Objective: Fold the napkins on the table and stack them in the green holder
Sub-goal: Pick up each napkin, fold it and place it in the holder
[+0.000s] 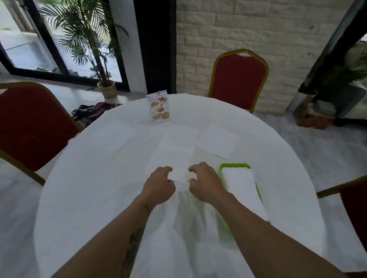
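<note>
Both hands are working on one napkin (179, 176) lying on the counter (89, 187) directly between them. The left hand (159, 184) is curling its fingers over the napkin's left edge and the right hand (204, 182) is curling its fingers over the right edge, each appearing to pinch the white paper, though white on white makes the exact hold hard to read. This looks like a fold in progress rather than a finished one.

Just to the right of the right hand, partly under its forearm, the green holder (235, 166) is already carrying a stack of folded napkins (242, 185), so part of the job is done. How many lie in that stack cannot be told.

Work is still remaining. Beyond the hands, an unfolded napkin (179, 141) is lying flat straight ahead, touching or overlapping the one being handled. A second flat napkin (218, 140) is sitting ahead and to the right, and a third flat napkin (118, 136) is lying ahead and well to the left. Judging from this, at least three more folds, plus the current one, are waiting before the holder is full of them.

A menu card (158, 106) is standing further ahead.
</note>
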The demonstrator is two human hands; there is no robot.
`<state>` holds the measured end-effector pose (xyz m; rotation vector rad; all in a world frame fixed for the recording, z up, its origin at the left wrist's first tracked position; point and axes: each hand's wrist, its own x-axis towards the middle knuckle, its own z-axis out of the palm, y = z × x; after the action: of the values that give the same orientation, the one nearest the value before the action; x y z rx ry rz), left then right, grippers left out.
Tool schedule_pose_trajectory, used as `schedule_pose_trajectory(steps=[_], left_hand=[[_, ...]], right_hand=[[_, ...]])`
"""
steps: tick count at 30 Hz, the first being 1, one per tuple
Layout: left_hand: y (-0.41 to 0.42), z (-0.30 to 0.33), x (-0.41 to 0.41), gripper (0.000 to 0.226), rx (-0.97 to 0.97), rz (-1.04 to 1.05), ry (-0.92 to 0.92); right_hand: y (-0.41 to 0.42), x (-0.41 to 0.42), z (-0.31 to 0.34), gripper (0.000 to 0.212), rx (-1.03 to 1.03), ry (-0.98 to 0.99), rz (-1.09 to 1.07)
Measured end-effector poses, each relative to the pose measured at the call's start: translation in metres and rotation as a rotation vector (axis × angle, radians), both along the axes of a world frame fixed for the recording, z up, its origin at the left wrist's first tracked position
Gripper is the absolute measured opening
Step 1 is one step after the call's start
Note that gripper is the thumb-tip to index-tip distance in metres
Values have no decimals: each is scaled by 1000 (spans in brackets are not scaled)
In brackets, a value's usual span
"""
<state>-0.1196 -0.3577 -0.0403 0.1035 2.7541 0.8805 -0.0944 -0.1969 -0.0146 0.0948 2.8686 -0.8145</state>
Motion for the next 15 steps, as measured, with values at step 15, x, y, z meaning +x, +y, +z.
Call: schedule_pose_trajectory(steps=[15], left_hand=[[-41,-75,-23,67,-409,-396,-31]], right_hand=[[-27,13,-64,57,49,-255,-86]])
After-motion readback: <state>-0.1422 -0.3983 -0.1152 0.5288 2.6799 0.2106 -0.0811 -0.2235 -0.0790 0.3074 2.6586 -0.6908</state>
